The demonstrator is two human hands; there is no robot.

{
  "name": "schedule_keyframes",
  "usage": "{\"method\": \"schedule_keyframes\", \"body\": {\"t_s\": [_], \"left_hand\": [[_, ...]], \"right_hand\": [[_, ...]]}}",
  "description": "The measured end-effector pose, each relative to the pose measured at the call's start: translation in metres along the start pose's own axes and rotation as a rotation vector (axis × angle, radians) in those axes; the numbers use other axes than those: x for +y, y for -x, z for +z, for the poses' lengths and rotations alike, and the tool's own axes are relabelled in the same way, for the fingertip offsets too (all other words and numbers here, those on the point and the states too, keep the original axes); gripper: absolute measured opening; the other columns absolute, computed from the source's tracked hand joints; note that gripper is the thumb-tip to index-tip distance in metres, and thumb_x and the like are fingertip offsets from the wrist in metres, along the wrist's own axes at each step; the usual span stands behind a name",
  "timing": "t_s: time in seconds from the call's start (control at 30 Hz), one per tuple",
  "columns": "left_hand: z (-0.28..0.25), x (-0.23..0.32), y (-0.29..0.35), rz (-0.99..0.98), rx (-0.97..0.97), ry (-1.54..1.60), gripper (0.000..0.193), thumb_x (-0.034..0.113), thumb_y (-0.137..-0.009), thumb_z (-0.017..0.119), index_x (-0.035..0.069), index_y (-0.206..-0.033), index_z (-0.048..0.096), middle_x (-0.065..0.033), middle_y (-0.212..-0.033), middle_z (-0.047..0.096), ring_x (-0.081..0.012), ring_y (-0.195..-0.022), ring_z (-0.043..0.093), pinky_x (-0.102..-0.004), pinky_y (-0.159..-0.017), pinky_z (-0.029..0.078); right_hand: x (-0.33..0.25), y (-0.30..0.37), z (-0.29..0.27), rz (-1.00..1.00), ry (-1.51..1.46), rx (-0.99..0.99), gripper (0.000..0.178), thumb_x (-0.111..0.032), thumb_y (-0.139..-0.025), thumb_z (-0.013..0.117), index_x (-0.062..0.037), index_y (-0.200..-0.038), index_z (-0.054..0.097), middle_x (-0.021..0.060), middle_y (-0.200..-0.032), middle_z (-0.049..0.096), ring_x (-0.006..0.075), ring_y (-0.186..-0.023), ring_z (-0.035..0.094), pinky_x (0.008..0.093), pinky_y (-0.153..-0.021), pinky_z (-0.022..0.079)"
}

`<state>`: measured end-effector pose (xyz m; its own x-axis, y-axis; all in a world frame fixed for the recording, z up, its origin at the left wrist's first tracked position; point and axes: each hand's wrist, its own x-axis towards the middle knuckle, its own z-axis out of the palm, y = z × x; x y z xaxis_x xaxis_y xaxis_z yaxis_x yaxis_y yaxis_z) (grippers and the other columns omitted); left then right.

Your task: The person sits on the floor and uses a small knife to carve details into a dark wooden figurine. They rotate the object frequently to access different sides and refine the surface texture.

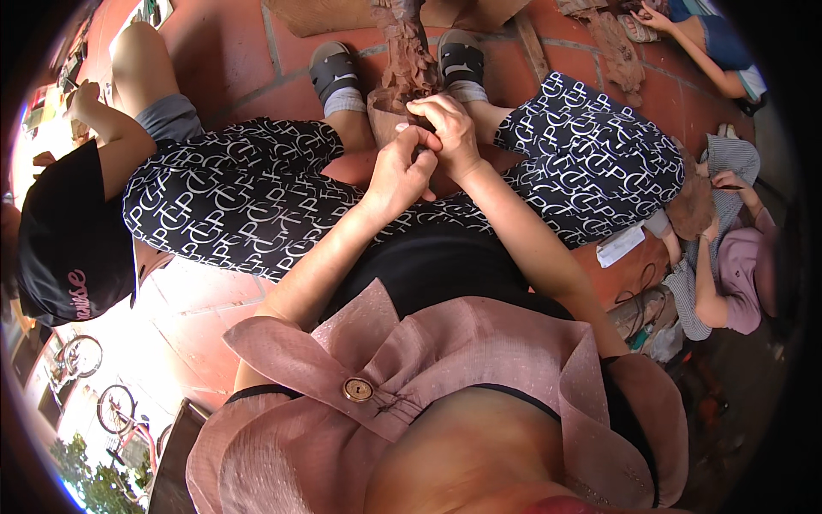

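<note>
A reddish-brown carved wooden piece (404,56) with a rough, leafy surface stands between my feet, its near end by my hands. My left hand (401,170) is closed, the thumb lying over the curled fingers. A small dark end of something, perhaps a tool handle, shows in its grip; the rest is hidden. My right hand (449,133) is closed too, pressed against the left, its fingertips at the near end of the carving. What the right fingers hold, if anything, is hidden behind them.
A sandal (334,73) is on each of my feet, either side of the carving, on red floor tiles (244,38). Cardboard (325,15) lies beyond. More carved wood (621,64) lies far right. Other people sit close at left (73,231) and right (736,257).
</note>
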<state>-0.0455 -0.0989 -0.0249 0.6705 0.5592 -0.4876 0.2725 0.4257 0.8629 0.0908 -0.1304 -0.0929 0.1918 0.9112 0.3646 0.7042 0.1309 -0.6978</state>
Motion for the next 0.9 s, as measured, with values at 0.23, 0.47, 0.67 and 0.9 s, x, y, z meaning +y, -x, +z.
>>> {"method": "schedule_keyframes", "body": {"t_s": [0.23, 0.47, 0.67, 0.9], "left_hand": [[0.000, 0.003, 0.002, 0.118, 0.009, -0.227, 0.017, 0.005, -0.085, 0.044, -0.003, -0.094, 0.055, -0.0072, -0.071, 0.054, -0.0101, -0.048, 0.053, -0.0240, -0.047, 0.047], [0.006, -0.014, 0.001, 0.240, 0.131, -0.395, 0.013, 0.000, -0.082, 0.044, -0.002, -0.087, 0.057, -0.0090, -0.066, 0.057, -0.0127, -0.046, 0.056, -0.0265, -0.045, 0.046], [0.009, -0.016, -0.008, 0.367, 0.190, -0.454, 0.011, 0.000, -0.082, 0.046, -0.001, -0.084, 0.057, -0.0099, -0.059, 0.056, -0.0165, -0.045, 0.058, -0.0290, -0.046, 0.047], [0.014, -0.010, -0.003, 0.278, 0.145, -0.474, 0.010, 0.002, -0.083, 0.047, -0.001, -0.084, 0.057, -0.0105, -0.058, 0.057, -0.0171, -0.045, 0.058, -0.0299, -0.046, 0.048]], "right_hand": [[-0.007, 0.002, -0.003, -0.003, 0.060, 0.039, 0.036, -0.021, -0.074, 0.069, -0.0023, -0.104, 0.064, 0.0118, -0.101, 0.064, 0.0294, -0.093, 0.061, 0.0373, -0.084, 0.048], [0.003, 0.006, 0.002, -0.079, 0.074, 0.005, 0.039, -0.034, -0.080, 0.063, -0.0034, -0.104, 0.061, 0.0114, -0.102, 0.063, 0.0298, -0.094, 0.059, 0.0399, -0.085, 0.044], [0.001, -0.001, 0.001, -0.014, 0.041, 0.043, 0.036, -0.027, -0.075, 0.070, -0.0035, -0.102, 0.063, 0.0114, -0.103, 0.064, 0.0288, -0.097, 0.060, 0.0371, -0.086, 0.047], [0.007, 0.004, -0.002, -0.039, -0.020, 0.004, 0.033, -0.026, -0.076, 0.068, -0.0032, -0.100, 0.062, 0.0119, -0.102, 0.065, 0.0294, -0.096, 0.060, 0.0380, -0.085, 0.046]]}}
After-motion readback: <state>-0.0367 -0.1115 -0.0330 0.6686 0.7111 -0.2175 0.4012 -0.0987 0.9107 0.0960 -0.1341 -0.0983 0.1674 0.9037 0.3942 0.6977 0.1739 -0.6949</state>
